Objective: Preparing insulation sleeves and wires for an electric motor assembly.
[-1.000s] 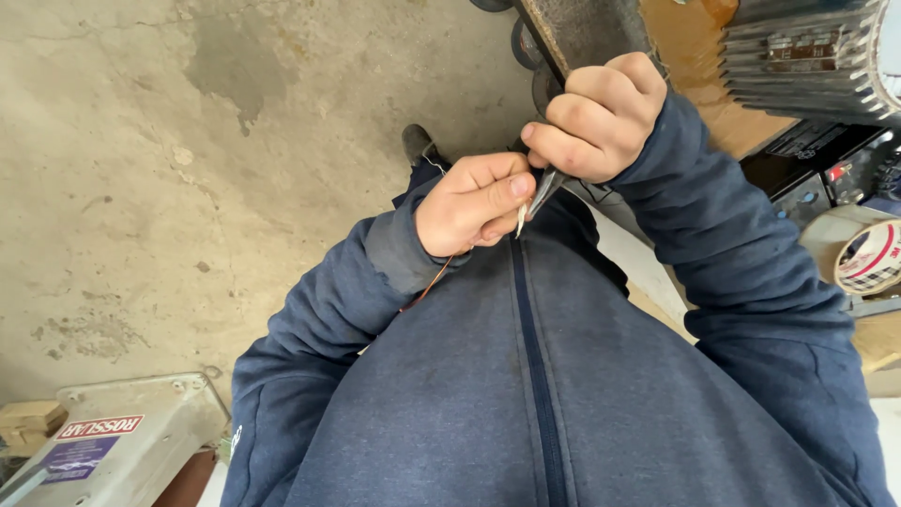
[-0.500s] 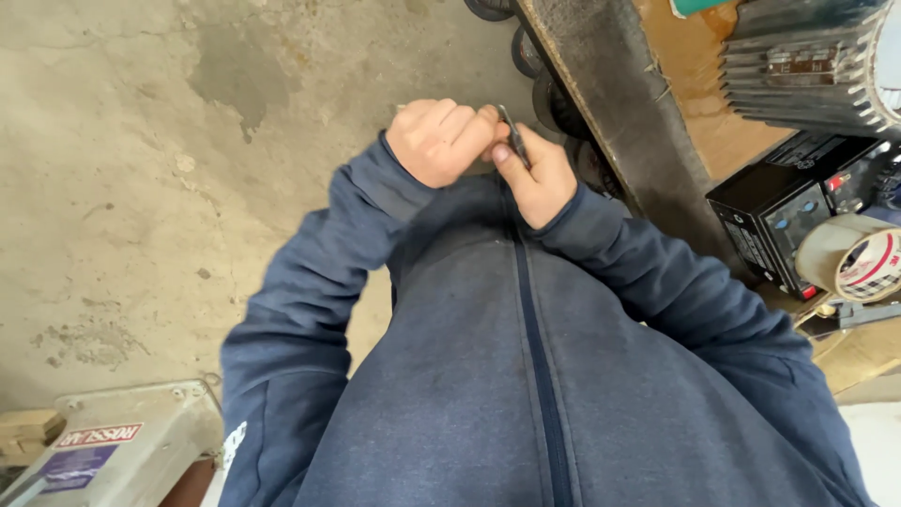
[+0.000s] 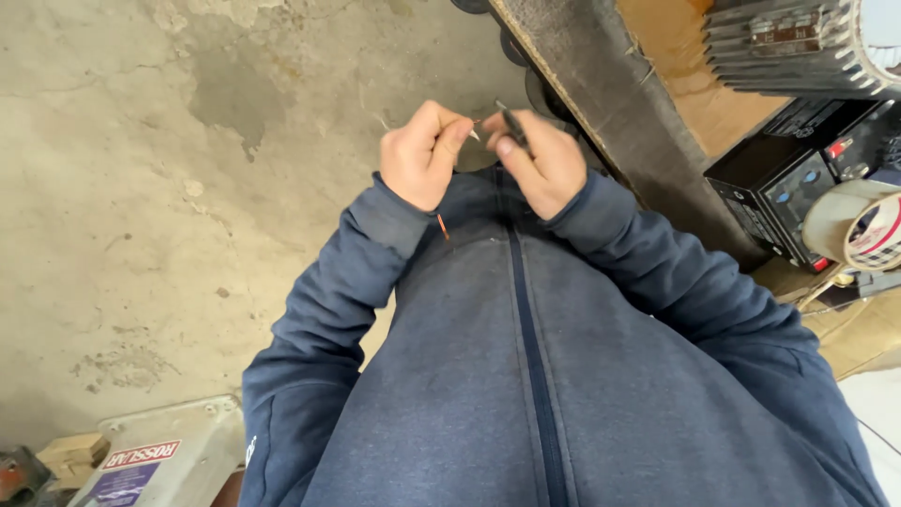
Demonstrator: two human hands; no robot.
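My left hand is closed around a thin red wire, whose end hangs out below the wrist and whose tip shows between thumb and forefinger. My right hand grips a small dark tool, its tip pointing at the wire's upper end. Both hands are held close together in front of my chest, over a blue zipped sweatshirt. What kind of tool it is I cannot make out.
A worn workbench edge runs diagonally at the right, carrying a ribbed metal motor, a black box and a tape roll. Concrete floor lies to the left, and a grey metal case stands at the bottom left.
Both hands have come down from the bench edge toward my chest and drawn slightly apart. The wire's tip now shows between my left fingers.
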